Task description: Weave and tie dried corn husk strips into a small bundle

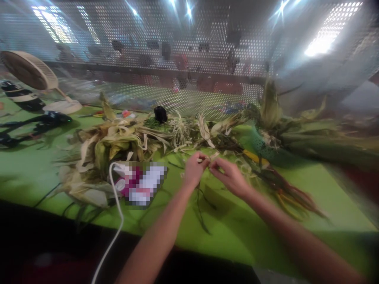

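Observation:
My left hand point(194, 169) and my right hand point(231, 176) meet over the middle of the green table, fingertips pinched close together. Between them is a small pale strip of corn husk point(213, 156), its ends poking out past the fingers. Thin dark strips point(203, 215) trail on the table below my left hand; whether they join the held piece I cannot tell. Just beyond my hands lie pale shredded husk strips point(181, 132) and folded husks point(204, 128). Long reddish and yellow strips point(291, 189) spread out to the right of my right hand.
A big heap of dried husks point(118, 134) covers the left middle, beside a blurred-out phone-like object point(146, 185) and a white cable point(120, 209). Far left stands a fan point(29, 71). A teal basket point(260, 142) holds husks at right. Perforated metal point(189, 90) closes the back.

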Demonstrator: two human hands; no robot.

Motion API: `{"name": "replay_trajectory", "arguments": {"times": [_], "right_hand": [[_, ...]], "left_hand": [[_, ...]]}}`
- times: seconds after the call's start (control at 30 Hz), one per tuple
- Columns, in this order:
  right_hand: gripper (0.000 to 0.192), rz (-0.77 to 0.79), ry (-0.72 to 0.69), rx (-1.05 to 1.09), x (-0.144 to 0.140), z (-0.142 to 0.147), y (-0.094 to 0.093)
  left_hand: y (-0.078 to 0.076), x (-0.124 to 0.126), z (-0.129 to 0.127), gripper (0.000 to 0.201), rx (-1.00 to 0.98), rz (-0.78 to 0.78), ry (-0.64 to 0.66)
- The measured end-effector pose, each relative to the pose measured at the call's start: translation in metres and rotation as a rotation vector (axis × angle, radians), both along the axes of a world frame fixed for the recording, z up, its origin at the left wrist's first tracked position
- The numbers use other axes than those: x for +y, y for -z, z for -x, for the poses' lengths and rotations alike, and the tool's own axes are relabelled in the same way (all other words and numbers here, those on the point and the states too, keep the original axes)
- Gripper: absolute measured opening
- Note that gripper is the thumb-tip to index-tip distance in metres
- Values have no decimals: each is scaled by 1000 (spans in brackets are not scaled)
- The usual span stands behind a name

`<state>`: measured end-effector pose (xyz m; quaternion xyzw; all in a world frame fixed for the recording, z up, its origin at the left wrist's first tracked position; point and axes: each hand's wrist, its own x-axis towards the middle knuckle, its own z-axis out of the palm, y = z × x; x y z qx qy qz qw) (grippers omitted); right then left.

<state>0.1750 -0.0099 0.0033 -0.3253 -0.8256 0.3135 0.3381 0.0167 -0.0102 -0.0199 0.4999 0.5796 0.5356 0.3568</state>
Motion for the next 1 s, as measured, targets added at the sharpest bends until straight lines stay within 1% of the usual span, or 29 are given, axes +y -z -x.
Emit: {"name": "replay_trajectory", "arguments": {"times": [0.17, 0.27, 0.33, 0.43, 0.5, 0.53, 0.63, 0.7, 0.73, 0.8, 0.83, 0.87, 0.9, 1.0], "right_hand": [[15, -160, -4, -106, -3, 0, -2], [13, -193, -36, -144, -1, -2, -8], [12, -166, -15, -141, 1, -6, -14], [13, 7, 76, -160, 7, -16, -23], [15, 92, 106, -200, 12, -23, -28], [15, 83, 118, -210, 14, -26, -30], [12, -109, 182, -164, 22, -32, -37], [10, -226, 223, -119, 28, -34, -38], [10, -259, 242, -105, 32, -35, -36], [10, -272, 276, -88, 40, -36, -29], [9, -259, 284, -82, 44, -36, -24], [9, -240, 286, -81, 46, -36, -19], [9, -222, 283, -87, 48, -35, -14], [9, -221, 216, -146, 44, -30, -6]], "left_hand": [[3, -4, -4, 11, 136, -121, 56], [5, -5, -2, 10, 320, -189, 44], [4, -4, 3, 11, 454, -216, 5], [0, -1, 12, 14, 572, -210, -22], [-3, 1, 18, 16, 622, -205, 27], [-4, 1, 19, 16, 645, -203, 74], [-8, 0, 19, 16, 671, -183, 256], [-12, -4, 16, 15, 597, -158, 386], [-14, -6, 15, 14, 512, -141, 448], [-17, -10, 13, 12, 272, -93, 549], [-18, -12, 13, 13, 140, -65, 566], [-18, -12, 13, 17, 12, -35, 555], [-17, -12, 13, 21, -110, -9, 517], [-10, -7, 15, 30, -427, 52, 355]]}}
